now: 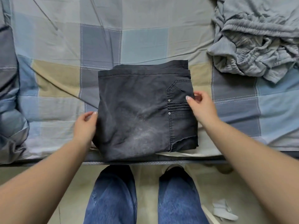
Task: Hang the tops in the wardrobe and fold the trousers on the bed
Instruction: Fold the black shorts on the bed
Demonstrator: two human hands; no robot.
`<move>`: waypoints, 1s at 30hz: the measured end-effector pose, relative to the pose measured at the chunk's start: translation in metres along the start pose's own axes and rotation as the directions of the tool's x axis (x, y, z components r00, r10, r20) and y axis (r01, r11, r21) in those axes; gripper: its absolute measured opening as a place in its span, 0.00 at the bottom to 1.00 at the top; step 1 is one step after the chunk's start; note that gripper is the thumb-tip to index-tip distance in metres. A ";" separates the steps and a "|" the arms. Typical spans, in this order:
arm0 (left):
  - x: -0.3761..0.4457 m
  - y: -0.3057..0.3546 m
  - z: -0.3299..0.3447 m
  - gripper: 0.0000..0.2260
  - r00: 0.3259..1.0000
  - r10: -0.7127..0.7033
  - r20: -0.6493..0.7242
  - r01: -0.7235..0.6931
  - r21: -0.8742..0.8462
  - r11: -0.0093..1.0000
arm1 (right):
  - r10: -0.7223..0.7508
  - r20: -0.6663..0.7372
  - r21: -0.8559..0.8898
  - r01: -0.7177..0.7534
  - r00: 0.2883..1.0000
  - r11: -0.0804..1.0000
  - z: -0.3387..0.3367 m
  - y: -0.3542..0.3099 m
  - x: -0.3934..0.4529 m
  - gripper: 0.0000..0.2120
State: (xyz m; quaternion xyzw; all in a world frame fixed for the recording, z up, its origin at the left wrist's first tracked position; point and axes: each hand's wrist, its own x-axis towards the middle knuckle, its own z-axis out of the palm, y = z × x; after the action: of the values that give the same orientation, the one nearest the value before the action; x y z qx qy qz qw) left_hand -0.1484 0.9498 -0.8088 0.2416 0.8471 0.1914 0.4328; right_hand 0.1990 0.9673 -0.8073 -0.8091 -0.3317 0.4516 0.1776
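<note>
The dark trousers (142, 110) lie folded into a thick, near-square bundle on the bed (64, 46), close to its near edge at about 6 o'clock of the mattress. Their near hem reaches the mattress border, and a strip of pale fabric shows beneath them along that edge. A stitched pocket with two rivets faces up on the bundle's 3 o'clock side, and the far edge, at 12 o'clock, shows stacked layers slightly offset.

The left hand (85, 126) sits at the bundle's 9 o'clock edge, fingers curled round the fabric's side, thumb and fingertips touching the cloth. The right hand (200, 105) is at the 3 o'clock edge, with the thumb on top of the pocket and the fingers bent round the edge of the layers. Both forearms reach in from the bottom corners.

Around the bundle, the checked bedsheet (140, 41) in blue, grey and tan lies mostly flat with shallow creases; wide open sheet stretches toward 12 o'clock and 10 o'clock. At 2 o'clock, well apart from the trousers, a crumpled heap of grey garments (258, 38) with an elastic waistband occupies the far right of the bed. At 9 o'clock, a bunched blue-grey cover (8, 94) rises along the left margin.

Below the bed's edge, the person's legs in blue jeans (113, 194) stand on a pale floor (145, 199), and a small light-coloured scrap (224, 210) lies at 5 o'clock.
</note>
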 end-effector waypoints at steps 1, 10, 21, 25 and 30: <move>0.007 0.015 0.006 0.14 1.000 0.010 0.027 -0.009 -0.019 1.000 | -0.008 0.002 0.005 0.008 1.000 1.000 0.003 -0.013 0.013 0.20; 0.040 0.072 0.032 0.05 0.987 0.153 -0.046 -0.157 -0.102 0.982 | -0.061 -0.163 0.181 0.091 0.985 0.979 0.005 -0.058 0.054 0.07; 0.041 0.071 0.040 0.16 0.908 0.382 -0.172 -0.352 0.183 0.918 | -0.081 -0.204 -0.122 0.056 0.976 0.991 0.020 -0.076 0.081 0.15; 0.002 0.074 0.062 0.20 0.598 0.776 0.202 -0.780 0.369 0.505 | -0.589 -0.028 -0.443 0.518 0.808 0.732 0.034 -0.081 0.032 0.25; -0.013 0.061 0.102 0.30 0.419 0.644 0.641 -0.847 0.531 0.022 | -0.539 0.513 -0.692 0.694 0.668 0.201 0.067 -0.046 0.004 0.33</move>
State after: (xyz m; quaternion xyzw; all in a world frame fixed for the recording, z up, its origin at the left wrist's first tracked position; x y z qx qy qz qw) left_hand -0.0423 1.0035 -0.8245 0.8374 0.5108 -0.0519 0.1877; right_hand 0.1264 1.0018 -0.8180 -0.5424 -0.8142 0.1787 -0.1050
